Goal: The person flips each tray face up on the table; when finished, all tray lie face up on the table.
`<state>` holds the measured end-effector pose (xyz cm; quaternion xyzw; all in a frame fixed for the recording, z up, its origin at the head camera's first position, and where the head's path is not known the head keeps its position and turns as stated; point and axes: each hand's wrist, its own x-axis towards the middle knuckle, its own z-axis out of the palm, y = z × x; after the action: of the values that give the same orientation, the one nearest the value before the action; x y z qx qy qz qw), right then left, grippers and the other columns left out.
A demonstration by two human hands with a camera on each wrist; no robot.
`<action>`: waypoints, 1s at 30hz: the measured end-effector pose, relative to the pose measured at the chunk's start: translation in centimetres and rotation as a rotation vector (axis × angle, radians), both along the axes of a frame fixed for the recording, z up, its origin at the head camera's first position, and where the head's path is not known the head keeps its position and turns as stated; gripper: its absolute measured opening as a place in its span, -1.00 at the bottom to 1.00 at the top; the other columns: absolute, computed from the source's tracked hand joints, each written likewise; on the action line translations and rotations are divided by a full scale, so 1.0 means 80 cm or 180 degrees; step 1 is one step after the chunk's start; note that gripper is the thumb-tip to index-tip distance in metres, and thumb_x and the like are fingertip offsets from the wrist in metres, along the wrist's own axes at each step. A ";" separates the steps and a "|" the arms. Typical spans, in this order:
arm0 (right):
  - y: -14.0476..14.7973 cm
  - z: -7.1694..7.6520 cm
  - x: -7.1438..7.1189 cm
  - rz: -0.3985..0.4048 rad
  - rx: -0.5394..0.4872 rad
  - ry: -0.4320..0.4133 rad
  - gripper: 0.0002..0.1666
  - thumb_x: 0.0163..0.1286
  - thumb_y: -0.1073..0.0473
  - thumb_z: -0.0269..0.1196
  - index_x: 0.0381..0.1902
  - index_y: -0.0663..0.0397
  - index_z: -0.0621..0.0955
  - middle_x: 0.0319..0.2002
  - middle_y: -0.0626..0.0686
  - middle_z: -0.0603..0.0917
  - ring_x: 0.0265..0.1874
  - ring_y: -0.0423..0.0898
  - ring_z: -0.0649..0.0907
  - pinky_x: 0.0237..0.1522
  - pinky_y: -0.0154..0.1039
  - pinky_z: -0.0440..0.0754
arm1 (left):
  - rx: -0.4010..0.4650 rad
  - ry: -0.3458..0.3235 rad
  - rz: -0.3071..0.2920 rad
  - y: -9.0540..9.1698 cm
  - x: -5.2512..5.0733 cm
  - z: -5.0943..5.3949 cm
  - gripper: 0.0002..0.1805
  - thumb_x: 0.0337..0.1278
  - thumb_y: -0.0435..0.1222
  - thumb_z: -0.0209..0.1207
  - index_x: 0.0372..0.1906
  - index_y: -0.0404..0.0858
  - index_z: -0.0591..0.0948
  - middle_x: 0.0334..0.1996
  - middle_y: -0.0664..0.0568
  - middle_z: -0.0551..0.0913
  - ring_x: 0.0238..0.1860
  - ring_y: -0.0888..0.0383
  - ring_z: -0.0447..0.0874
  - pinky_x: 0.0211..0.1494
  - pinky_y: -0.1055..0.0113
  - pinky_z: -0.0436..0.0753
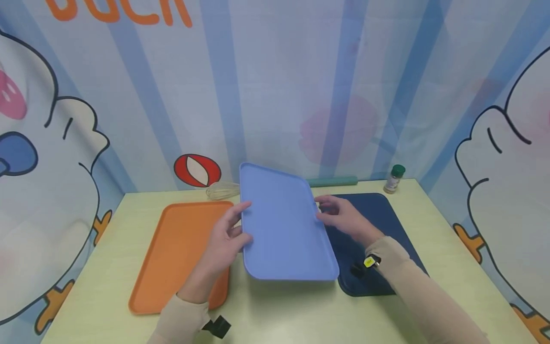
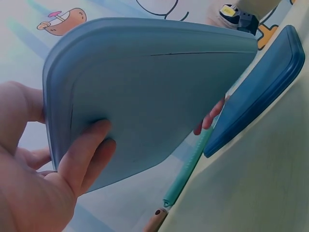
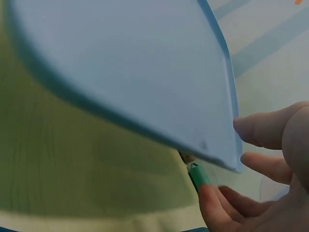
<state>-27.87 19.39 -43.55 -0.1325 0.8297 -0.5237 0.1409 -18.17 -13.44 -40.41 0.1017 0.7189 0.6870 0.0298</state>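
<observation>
A light blue tray [image 1: 283, 224] is held above the table, tilted with its far end raised. My left hand [image 1: 227, 236] grips its left edge; in the left wrist view, some fingers [image 2: 89, 152] press the underside. My right hand [image 1: 345, 219] holds the opposite edge, with thumb and fingers around the rim. Seen from the right wrist, two fingertips touch the tray [image 3: 145, 63] rim while other fingers [image 3: 217, 208] lie below it. An orange tray [image 1: 185, 258] rests flat on the left, and a dark blue tray [image 1: 369, 239] lies on the right, partly covered by the right arm.
Along the table's back edge lie a wire whisk [image 1: 221, 190], partly hidden by the raised tray, and a teal rod [image 1: 333, 181]. A small jar with a green lid [image 1: 393, 179] stands at the back right. Printed curtains [image 1: 279, 86] enclose the pale table [image 1: 275, 315].
</observation>
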 end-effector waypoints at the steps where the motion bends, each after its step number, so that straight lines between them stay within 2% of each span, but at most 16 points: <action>1: 0.000 -0.002 0.001 0.0004 -0.0044 -0.0068 -0.33 0.56 0.10 0.29 0.54 0.10 0.41 0.44 0.36 0.47 0.40 0.31 0.50 0.29 0.21 0.57 | 0.0015 0.0006 0.0013 0.000 0.000 0.000 -0.26 0.37 -0.56 0.08 0.60 -0.15 0.29 0.62 -0.19 0.21 0.40 -0.26 0.53 0.15 -0.12 0.68; 5: 0.001 -0.006 0.006 -0.0007 -0.0178 -0.0292 -0.31 0.57 0.06 0.29 0.55 0.04 0.40 0.35 0.34 0.55 0.33 0.24 0.58 0.28 0.21 0.59 | 0.0067 0.0018 0.0056 -0.003 -0.002 -0.003 -0.26 0.37 -0.56 0.07 0.60 -0.14 0.30 0.63 -0.16 0.19 0.39 -0.25 0.54 0.13 -0.10 0.69; 8: 0.000 -0.006 0.009 -0.0034 -0.0210 -0.0337 -0.31 0.57 0.05 0.30 0.56 -0.01 0.39 0.34 0.31 0.57 0.31 0.21 0.60 0.29 0.24 0.56 | 0.0108 0.0031 0.0080 -0.006 -0.004 -0.006 -0.26 0.36 -0.57 0.07 0.60 -0.14 0.30 0.64 -0.16 0.18 0.39 -0.25 0.53 0.12 -0.09 0.70; 12: -0.001 -0.004 0.012 -0.0053 -0.0226 -0.0321 -0.31 0.55 0.08 0.32 0.55 -0.04 0.41 0.38 0.30 0.54 0.35 0.22 0.56 0.28 0.25 0.57 | 0.0159 0.0044 0.0110 -0.009 -0.006 -0.010 -0.25 0.35 -0.58 0.07 0.60 -0.16 0.30 0.62 -0.20 0.20 0.37 -0.28 0.53 0.10 -0.05 0.72; 18: 0.002 -0.002 0.013 0.0071 -0.0275 -0.0196 -0.29 0.52 0.14 0.33 0.55 0.02 0.40 0.40 0.31 0.51 0.37 0.23 0.54 0.24 0.19 0.62 | 0.0219 0.0017 0.0141 -0.013 -0.011 -0.015 -0.24 0.34 -0.60 0.03 0.61 -0.18 0.29 0.61 -0.18 0.24 0.35 -0.26 0.52 0.03 0.16 0.77; 23: 0.006 -0.003 0.014 0.0206 -0.0355 -0.0142 -0.24 0.49 0.20 0.33 0.57 0.11 0.37 0.39 0.34 0.51 0.34 0.23 0.55 0.21 0.08 0.66 | 0.0233 -0.0052 0.0079 -0.019 -0.015 -0.020 -0.24 0.35 -0.60 0.01 0.62 -0.19 0.26 0.60 -0.20 0.25 0.42 -0.25 0.47 0.16 0.14 0.71; 30: 0.012 -0.001 0.015 0.0314 -0.0427 -0.0108 -0.21 0.47 0.27 0.33 0.58 0.20 0.34 0.41 0.37 0.48 0.38 0.27 0.52 0.23 0.03 0.65 | 0.0245 -0.0088 -0.0075 -0.026 -0.020 -0.026 -0.23 0.32 -0.62 0.00 0.62 -0.30 0.20 0.59 -0.28 0.24 0.49 -0.26 0.37 0.29 0.12 0.62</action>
<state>-26.65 20.33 -43.65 -0.1734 0.7827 -0.5727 0.1713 -19.79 -15.48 -42.52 0.1017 0.6902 0.7151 0.0440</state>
